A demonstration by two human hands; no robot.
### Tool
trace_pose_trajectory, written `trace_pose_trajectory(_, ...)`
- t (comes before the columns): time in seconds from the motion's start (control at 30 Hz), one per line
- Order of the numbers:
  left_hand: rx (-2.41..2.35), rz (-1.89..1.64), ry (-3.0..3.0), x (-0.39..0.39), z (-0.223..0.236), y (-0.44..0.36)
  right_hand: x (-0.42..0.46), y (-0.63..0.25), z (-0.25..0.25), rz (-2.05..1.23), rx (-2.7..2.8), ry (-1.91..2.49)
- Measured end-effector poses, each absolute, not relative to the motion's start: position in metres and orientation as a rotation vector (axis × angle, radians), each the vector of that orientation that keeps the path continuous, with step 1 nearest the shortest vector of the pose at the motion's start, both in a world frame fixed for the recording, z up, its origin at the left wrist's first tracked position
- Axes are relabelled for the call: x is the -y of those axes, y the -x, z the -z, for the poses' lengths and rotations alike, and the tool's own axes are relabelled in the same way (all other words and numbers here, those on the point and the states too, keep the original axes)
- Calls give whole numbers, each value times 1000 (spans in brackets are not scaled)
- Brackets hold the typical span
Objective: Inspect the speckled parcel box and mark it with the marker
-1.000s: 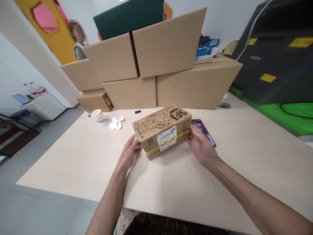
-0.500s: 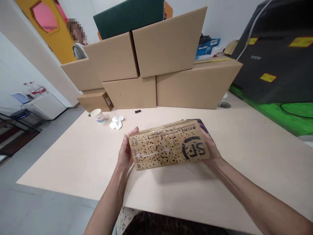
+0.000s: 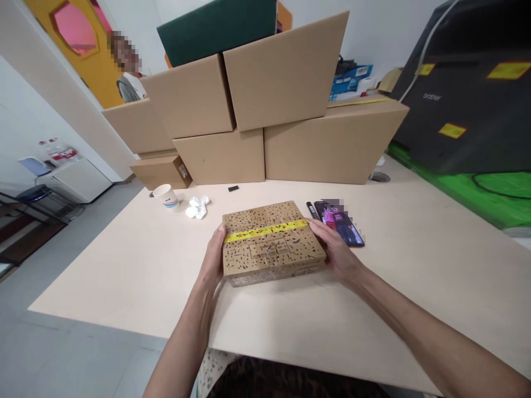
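Between my two hands is a small brown cardboard box (image 3: pixel 269 262), speckled with dark marks and crossed by a strip of yellow tape (image 3: pixel 265 229). Its broad taped face is turned up. My left hand (image 3: pixel 214 254) grips the left end, and my right hand (image 3: pixel 338 251) grips the right end. Whether the box's underside touches the table cannot be told. Just beyond my right hand lie a phone (image 3: pixel 347 231) with a lit screen and a black pen-like object (image 3: pixel 312 210).
Large cardboard boxes (image 3: pixel 224 157) are stacked along the table's (image 3: pixel 133 276) back. A paper cup (image 3: pixel 165 196), crumpled tissue (image 3: pixel 198 207) and small black piece (image 3: pixel 233 188) lie at the left back. A person (image 3: pixel 130 85) is behind the stack. A dark covered machine (image 3: pixel 456 105) stands right.
My hands have tipped the box over: its printed side faced me before, and now the yellow-taped face shows on top. The phone, mostly hidden earlier, is uncovered.
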State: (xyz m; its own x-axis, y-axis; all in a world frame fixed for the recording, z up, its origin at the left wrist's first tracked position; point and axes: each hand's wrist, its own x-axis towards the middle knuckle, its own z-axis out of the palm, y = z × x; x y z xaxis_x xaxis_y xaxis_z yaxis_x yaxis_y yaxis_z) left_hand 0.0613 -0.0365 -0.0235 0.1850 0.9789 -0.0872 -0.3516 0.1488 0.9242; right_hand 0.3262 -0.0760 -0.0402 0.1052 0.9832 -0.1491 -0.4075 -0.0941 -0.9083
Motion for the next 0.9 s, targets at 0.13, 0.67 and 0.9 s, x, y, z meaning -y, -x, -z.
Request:
trace_pose_trajectory(0.13,-773,-1244,-1046,39,19,-60,79,-328,37,-1276,804,954)
trace_pose_trajectory(0.67,-661,-1022,-1242,45,35,-47,75,-338,33,-1034,909,940)
trace_pose_trajectory(0.9,-917,-1106,-1107,42,31,-51,67,-337,50,-996,748,1040)
